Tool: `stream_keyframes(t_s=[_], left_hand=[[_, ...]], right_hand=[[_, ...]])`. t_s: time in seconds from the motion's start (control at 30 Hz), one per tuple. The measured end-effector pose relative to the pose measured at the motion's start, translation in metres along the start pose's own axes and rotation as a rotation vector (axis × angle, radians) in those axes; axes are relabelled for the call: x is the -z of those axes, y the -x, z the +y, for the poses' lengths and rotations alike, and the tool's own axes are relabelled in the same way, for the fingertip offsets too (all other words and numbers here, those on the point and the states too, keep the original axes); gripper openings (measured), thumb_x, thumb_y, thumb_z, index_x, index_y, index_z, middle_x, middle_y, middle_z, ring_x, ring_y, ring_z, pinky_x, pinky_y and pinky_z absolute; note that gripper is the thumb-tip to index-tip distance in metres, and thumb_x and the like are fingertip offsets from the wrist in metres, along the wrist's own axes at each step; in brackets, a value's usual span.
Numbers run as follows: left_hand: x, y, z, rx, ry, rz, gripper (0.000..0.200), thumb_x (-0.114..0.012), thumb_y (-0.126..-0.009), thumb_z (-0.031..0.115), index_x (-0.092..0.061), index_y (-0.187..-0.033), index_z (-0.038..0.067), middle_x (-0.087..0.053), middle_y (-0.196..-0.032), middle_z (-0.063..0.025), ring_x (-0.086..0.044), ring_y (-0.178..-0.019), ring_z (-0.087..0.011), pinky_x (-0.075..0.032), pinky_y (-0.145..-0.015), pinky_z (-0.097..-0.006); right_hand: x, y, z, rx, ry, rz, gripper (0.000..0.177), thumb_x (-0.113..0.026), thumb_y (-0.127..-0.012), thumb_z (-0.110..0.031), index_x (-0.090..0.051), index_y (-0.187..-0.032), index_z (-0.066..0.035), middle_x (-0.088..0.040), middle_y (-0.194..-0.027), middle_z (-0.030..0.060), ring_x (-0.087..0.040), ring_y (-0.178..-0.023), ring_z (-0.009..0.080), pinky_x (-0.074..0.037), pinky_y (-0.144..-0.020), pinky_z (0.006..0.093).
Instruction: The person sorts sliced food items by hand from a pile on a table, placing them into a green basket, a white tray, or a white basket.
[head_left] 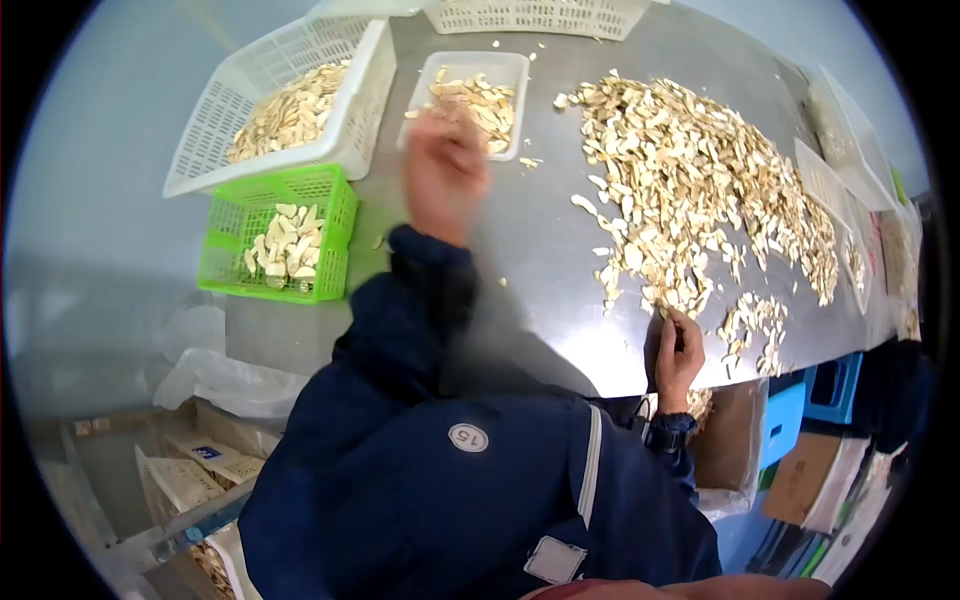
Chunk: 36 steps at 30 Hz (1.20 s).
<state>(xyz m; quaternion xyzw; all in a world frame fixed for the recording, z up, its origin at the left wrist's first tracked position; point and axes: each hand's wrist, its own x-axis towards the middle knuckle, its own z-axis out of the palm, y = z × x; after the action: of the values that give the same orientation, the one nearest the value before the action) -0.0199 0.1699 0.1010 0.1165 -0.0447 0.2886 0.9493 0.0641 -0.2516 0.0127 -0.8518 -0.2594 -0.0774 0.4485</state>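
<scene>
My left hand is smeared by motion over the near edge of a small white tray that holds pale dried slices. Whether its fingers hold anything does not show. At the near edge of a big spread pile of pale, brown-edged dried slices, my right hand has its fingertips closed together on a slice, partly hidden by the fingers. A smaller patch of slices lies just right of that hand.
Left of the tray stand a white slotted basket of slices and a green basket with larger pale slices. Another white basket is at the back. White trays line the right side. Below the steel table are boxes and a blue stool.
</scene>
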Motion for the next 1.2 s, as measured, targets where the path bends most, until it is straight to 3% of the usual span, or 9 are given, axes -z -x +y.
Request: stream_keyframes(t_s=[0.03, 0.07, 0.13, 0.33, 0.5, 0.63, 0.73, 0.9, 1.2], left_hand=[[0.002, 0.014, -0.039, 0.136, -0.109, 0.006, 0.025, -0.057, -0.108, 0.028, -0.063, -0.116, 0.005, -0.066, -0.107, -0.0031, -0.056, -0.077, -0.0115, -0.048, -0.06, -0.022], [-0.005, 0.036, -0.077, 0.284, -0.267, 0.213, 0.023, -0.057, -0.109, 0.028, -0.065, -0.111, 0.007, -0.065, -0.098, -0.0018, -0.052, -0.073, -0.0106, -0.044, -0.055, -0.0208], [0.003, 0.065, -0.142, 0.598, -0.064, 0.263, 0.028, -0.053, -0.111, 0.032, -0.064, -0.106, 0.007, -0.059, -0.089, -0.0009, -0.052, -0.074, -0.0106, -0.042, -0.052, -0.0203], [0.024, 0.115, -0.237, 1.127, 0.016, -0.016, 0.034, -0.049, -0.114, 0.034, -0.057, -0.096, 0.007, -0.054, -0.084, -0.0013, -0.049, -0.071, -0.0086, -0.039, -0.048, -0.0206], [0.028, 0.116, -0.236, 1.23, -0.15, -0.079, 0.032, -0.049, -0.113, 0.032, -0.057, -0.096, 0.006, -0.056, -0.083, -0.0016, -0.047, -0.066, -0.0078, -0.037, -0.049, -0.0211], [0.024, 0.12, -0.238, 1.253, -0.15, -0.058, 0.028, -0.053, -0.112, 0.03, -0.061, -0.1, 0.005, -0.058, -0.083, -0.0016, -0.051, -0.066, -0.0087, -0.037, -0.049, -0.0219], [0.027, 0.119, -0.236, 1.243, -0.142, -0.073, 0.027, -0.055, -0.111, 0.029, -0.061, -0.101, 0.006, -0.058, -0.084, -0.0014, -0.052, -0.068, -0.0085, -0.037, -0.049, -0.0218], [0.03, 0.12, -0.238, 1.252, -0.171, -0.097, 0.026, -0.051, -0.112, 0.028, -0.06, -0.103, 0.005, -0.057, -0.085, -0.0018, -0.052, -0.068, -0.0087, -0.038, -0.048, -0.0213], [0.017, 0.125, -0.237, 1.319, -0.337, -0.135, 0.027, -0.048, -0.114, 0.028, -0.057, -0.102, 0.005, -0.055, -0.085, -0.003, -0.05, -0.068, -0.0084, -0.037, -0.047, -0.0205]], right_hand=[[-0.001, 0.0, 0.004, 0.023, 0.019, -0.021, 0.017, -0.067, -0.101, -0.005, -0.074, -0.116, -0.001, -0.075, -0.111, 0.0164, -0.073, -0.102, 0.0293, -0.056, -0.09, 0.0352], [-0.001, -0.001, 0.002, 0.001, -0.022, -0.032, 0.017, -0.068, -0.1, -0.005, -0.075, -0.115, -0.002, -0.076, -0.111, 0.0168, -0.073, -0.102, 0.0296, -0.057, -0.09, 0.0362], [-0.001, -0.006, -0.016, -0.014, 0.012, -0.022, 0.017, -0.068, -0.099, -0.006, -0.077, -0.113, -0.002, -0.076, -0.105, 0.0177, -0.074, -0.097, 0.0302, -0.057, -0.087, 0.0368], [0.004, -0.004, -0.009, -0.243, -0.123, 0.08, 0.018, -0.071, -0.1, -0.009, -0.076, -0.116, -0.003, -0.076, -0.101, 0.0136, -0.072, -0.088, 0.0225, -0.056, -0.079, 0.0324], [0.021, -0.027, 0.0, -0.367, 0.079, 0.142, 0.021, -0.07, -0.101, -0.017, -0.076, -0.118, -0.006, -0.077, -0.102, 0.0097, -0.071, -0.085, 0.0176, -0.056, -0.078, 0.0301], [0.019, -0.066, 0.003, -0.067, 0.395, 0.055, 0.032, -0.069, -0.095, -0.016, -0.073, -0.126, -0.012, -0.072, -0.121, 0.0155, -0.064, -0.114, 0.0385, -0.053, -0.097, 0.0459], [0.016, -0.078, 0.015, -0.113, 0.536, -0.029, 0.029, -0.068, -0.097, -0.017, -0.075, -0.124, -0.012, -0.073, -0.121, 0.0156, -0.068, -0.113, 0.0345, -0.056, -0.092, 0.0411], [0.03, -0.069, 0.011, -0.244, 0.416, 0.044, 0.023, -0.068, -0.098, -0.024, -0.078, -0.114, -0.01, -0.076, -0.103, 0.0165, -0.073, -0.087, 0.0353, -0.058, -0.08, 0.041], [0.021, -0.084, 0.031, -0.021, 0.469, 0.034, 0.032, -0.073, -0.096, -0.025, -0.074, -0.124, -0.01, -0.076, -0.098, 0.0153, -0.075, -0.092, 0.032, -0.059, -0.083, 0.0399]])
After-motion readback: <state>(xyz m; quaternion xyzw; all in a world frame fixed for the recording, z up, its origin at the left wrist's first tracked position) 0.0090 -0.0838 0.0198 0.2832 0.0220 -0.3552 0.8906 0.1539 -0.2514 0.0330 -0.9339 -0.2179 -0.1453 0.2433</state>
